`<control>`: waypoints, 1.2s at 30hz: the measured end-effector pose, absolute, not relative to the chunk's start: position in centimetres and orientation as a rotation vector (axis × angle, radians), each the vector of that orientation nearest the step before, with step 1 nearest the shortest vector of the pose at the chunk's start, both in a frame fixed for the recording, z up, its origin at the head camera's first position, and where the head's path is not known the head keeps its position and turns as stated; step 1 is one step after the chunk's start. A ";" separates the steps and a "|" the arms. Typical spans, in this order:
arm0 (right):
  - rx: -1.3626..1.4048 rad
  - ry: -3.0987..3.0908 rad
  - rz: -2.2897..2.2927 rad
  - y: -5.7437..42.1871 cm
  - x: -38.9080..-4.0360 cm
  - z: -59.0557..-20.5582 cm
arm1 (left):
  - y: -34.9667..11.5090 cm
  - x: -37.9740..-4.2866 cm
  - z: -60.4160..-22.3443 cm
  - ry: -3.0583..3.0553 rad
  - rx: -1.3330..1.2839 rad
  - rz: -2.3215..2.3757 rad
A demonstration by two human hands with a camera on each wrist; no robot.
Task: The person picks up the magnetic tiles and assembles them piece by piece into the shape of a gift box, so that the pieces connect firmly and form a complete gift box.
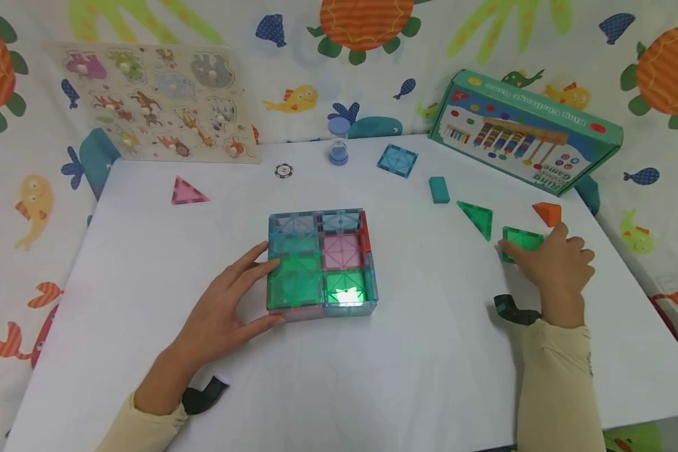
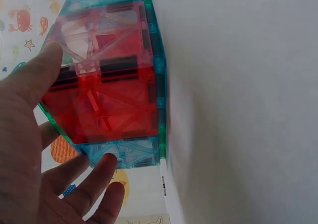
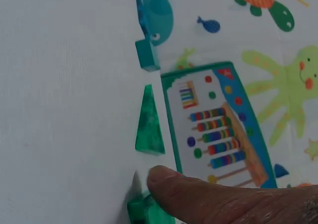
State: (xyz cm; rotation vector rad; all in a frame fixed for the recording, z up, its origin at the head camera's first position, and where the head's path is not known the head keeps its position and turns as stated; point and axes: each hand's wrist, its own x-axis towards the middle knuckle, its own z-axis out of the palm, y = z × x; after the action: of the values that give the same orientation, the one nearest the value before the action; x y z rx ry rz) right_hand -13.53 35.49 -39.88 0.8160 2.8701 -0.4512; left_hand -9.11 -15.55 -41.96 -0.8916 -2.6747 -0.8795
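A low box built from translucent magnetic tiles (image 1: 296, 282) stands mid-table, with green, blue, pink and red panels. My left hand (image 1: 226, 307) lies along its left side, fingers spread and loosely bent. The left thumb meets the front corner, and another fingertip reaches over the top edge. In the left wrist view a red tile (image 2: 107, 110) forms part of the box wall. At the right, my right hand (image 1: 559, 267) pinches a green square tile (image 1: 522, 238), thumb at its left edge. Beside that tile are a green triangular tile (image 1: 479, 220) and an orange block (image 1: 548, 213).
A teal block (image 1: 439, 190) and blue square tile (image 1: 397, 161) lie farther back, near a sand timer (image 1: 338, 147). Farther left are a round chip (image 1: 284, 171) and pink triangle tile (image 1: 188, 191). An animal puzzle board (image 1: 164, 107) and green toy box (image 1: 525, 132) stand behind.
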 end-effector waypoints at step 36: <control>-1.165 2.553 -1.077 16.1 -20.6 -34.9 | -15.9 -8.9 -42.0 -2.626 -0.920 -0.925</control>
State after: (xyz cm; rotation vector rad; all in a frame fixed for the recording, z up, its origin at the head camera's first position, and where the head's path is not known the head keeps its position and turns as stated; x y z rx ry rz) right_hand -20.55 16.08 -34.93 -1.1651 2.5527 -1.0773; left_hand -8.87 -15.94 -42.02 -0.9202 -2.6261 -0.9253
